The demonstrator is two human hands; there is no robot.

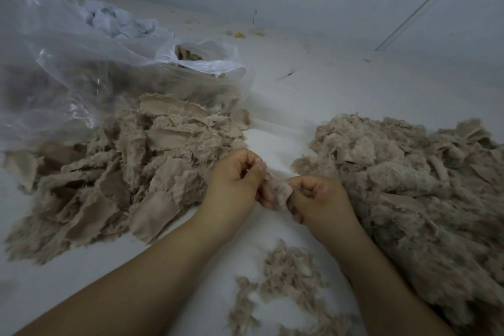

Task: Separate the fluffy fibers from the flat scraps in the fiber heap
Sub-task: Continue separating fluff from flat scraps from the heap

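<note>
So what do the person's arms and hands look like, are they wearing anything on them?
Nothing is worn that this view shows. The left hand and right hand are bare: no gloves, rings or bracelets visible. Both forearms are bare too, with no sleeve or watch in view up to the frame's bottom edge. Fingernails look short and unpainted, though the image is slightly soft.

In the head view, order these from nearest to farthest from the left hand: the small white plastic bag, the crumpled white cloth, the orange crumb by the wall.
From the left hand:
1. Small white plastic bag, straight beyond the hand, behind the flat scraps.
2. Crumpled white cloth, far left, behind the big clear bag.
3. Orange crumb, farthest back, near the wall.
</note>
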